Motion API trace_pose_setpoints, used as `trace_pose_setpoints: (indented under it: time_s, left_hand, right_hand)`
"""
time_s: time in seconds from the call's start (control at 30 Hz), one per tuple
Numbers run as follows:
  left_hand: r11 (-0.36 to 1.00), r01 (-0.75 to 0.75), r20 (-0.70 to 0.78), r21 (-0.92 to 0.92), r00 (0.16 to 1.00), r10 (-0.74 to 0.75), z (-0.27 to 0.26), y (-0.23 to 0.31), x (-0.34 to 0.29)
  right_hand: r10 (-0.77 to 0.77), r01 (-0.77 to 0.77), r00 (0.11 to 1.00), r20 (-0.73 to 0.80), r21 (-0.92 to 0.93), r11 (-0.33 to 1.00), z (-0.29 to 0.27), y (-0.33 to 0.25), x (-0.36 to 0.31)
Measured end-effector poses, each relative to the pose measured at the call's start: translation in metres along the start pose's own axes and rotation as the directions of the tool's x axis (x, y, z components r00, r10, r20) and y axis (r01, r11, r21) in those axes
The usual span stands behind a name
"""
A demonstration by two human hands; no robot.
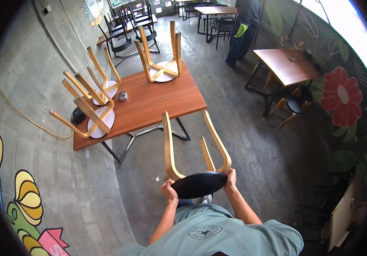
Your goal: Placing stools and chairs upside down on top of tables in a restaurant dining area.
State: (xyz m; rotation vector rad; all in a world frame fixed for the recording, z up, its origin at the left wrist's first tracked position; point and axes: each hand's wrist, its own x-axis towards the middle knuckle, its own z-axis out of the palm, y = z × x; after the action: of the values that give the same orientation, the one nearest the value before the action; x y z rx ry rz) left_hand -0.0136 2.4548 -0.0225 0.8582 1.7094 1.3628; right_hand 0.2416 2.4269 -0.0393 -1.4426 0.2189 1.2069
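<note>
Held in front of my body is a stool with a round black seat (199,184) and bent pale wooden legs (169,147), tipped so that the legs point away from me. My left hand (169,190) is closed on the left side of the seat, and my right hand (231,179) grips the right side by a leg. Ahead stands a reddish-brown wooden table (149,102) on a dark metal frame. Upside down on its top rest an upturned stool (164,71) at the far end and more upturned stools (102,121) at the left, their pale seat undersides showing.
A small metal pot (123,96) and a dark box (78,115) sit on the table. Concrete wall (64,179) runs along the left. To the right are another table (288,66) and a black-seated stool (295,103). A person (243,34) in dark clothes stands at the back.
</note>
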Motion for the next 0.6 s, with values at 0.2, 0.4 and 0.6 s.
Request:
trace_pose_setpoints:
  time_s: [0.2, 0.4, 0.6]
  left_hand:
    - [0.978, 0.056, 0.141, 0.202, 0.986, -0.086, -0.006, -0.031, -0.012]
    - [0.950, 0.131, 0.221, 0.283, 0.955, -0.197, 0.018, -0.060, 0.035]
    - [0.935, 0.285, 0.155, 0.211, 0.935, -0.320, 0.038, -0.150, 0.119]
  right_hand:
    - [0.114, -0.109, 0.989, 0.092, -0.058, 0.992, -0.046, 0.027, 0.030]
    - [0.062, -0.027, 0.987, 0.147, -0.229, 0.973, -0.016, 0.042, 0.086]
    - [-0.037, 0.191, 0.940, 0.340, -0.434, 0.880, 0.059, 0.058, 0.157]
